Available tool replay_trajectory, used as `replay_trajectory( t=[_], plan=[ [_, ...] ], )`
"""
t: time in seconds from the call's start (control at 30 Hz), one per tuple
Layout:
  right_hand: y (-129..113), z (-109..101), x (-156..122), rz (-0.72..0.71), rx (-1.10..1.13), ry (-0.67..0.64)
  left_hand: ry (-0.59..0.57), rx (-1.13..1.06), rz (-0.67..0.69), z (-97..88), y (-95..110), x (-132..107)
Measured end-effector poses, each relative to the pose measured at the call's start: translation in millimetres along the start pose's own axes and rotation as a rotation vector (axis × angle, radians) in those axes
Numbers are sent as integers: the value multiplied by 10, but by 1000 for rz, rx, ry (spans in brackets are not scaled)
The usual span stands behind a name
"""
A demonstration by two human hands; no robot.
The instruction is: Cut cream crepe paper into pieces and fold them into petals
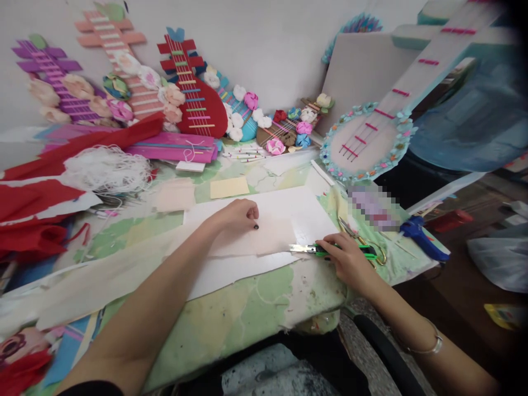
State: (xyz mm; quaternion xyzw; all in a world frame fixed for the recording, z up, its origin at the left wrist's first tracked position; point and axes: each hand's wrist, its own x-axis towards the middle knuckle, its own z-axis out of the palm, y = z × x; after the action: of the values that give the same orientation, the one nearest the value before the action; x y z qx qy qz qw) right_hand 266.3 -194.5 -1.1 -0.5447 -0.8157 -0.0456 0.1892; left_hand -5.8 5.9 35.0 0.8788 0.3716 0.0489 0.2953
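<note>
My left hand (242, 213) is closed in a pinch over a pale pink sheet (272, 234). A small dark spot shows at its fingertips; I cannot make out what it is. The pink sheet lies on a larger white board (231, 278). At the board's right side, my right hand (344, 256) has its fingers around a green and black utility knife (367, 252), whose blade points left over the edge of the pink sheet. Gold-handled scissors (380, 256) lie just beyond the knife, partly hidden by it and the hand.
Several decorated paper lutes, one of them red (202, 107), lean along the wall. White string (109, 169) and red material (28, 203) pile up at left. A blue glue gun (424, 237) lies at the table's right edge, near a large white lute (367, 140).
</note>
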Motion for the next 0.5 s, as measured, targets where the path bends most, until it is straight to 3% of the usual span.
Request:
replay_trajectory(
  t=[0.2, 0.5],
  plan=[
    [-18, -23, 28, -3, -9, -2, 14, -33, 28, 69, 67, 42],
    [-7, -32, 39, 8, -27, -20, 254, -65, 133, 281, 131, 116]
  ],
)
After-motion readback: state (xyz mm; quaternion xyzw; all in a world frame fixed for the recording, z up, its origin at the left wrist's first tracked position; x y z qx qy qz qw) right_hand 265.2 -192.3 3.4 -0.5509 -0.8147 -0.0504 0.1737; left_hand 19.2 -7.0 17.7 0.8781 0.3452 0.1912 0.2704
